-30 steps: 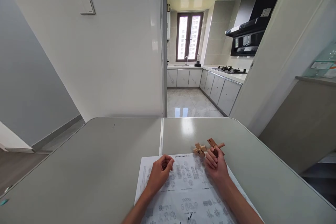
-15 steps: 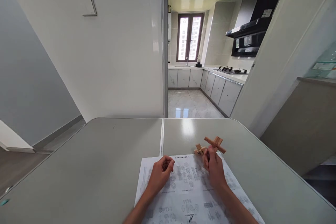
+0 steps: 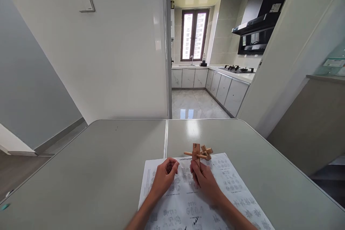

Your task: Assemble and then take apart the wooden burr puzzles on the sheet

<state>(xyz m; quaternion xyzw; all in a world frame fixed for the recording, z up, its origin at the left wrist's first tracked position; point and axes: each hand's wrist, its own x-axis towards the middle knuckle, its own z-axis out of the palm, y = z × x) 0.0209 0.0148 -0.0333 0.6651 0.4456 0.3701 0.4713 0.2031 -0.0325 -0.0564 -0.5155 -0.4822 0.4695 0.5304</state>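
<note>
Sheet [image 3: 231, 187] below, right hand [image 3: 206, 181] gripping wooden cross [image 3: 196, 152], puzzle block [image 3: 207, 150] behind, left hand [image 3: 164, 178] closed

sheet [image 3: 229, 187], lower centre on the desk [image 3: 107, 158]: printed header line and captions beside diagrams, too small to read | wooden piece [image 3: 196, 150], centre: one dark mark on its face, character unclear | range hood [image 3: 258, 25], upper right: white sticker, illegible | label [image 3: 332, 62], right edge: print illegible
</note>
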